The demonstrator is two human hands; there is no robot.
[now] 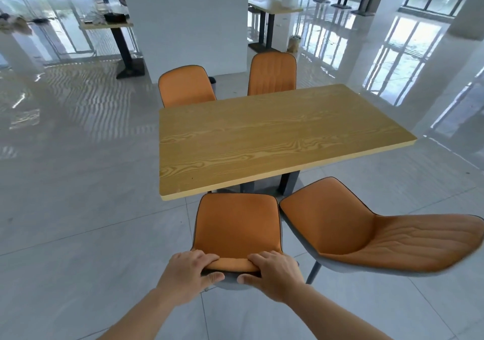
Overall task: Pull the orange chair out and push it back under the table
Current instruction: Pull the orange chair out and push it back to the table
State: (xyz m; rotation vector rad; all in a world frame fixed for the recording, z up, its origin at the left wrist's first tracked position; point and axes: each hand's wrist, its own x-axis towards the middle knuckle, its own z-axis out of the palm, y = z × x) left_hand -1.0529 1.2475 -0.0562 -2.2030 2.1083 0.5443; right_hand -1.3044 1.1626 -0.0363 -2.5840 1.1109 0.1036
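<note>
Orange chair (237, 224) sits at the desk's (262, 135) 6 o'clock edge, seat exposed, with left hand (188, 277) and right hand (275, 277) fingers clamped over its backrest; pull-out appears largely done, push-in not yet done.

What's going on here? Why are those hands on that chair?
A person holds an orange chair by the top of its backrest, left hand and right hand both gripping it. The chair stands at the near edge of the wooden table, its seat mostly out. A second orange chair stands beside it, angled.
</note>
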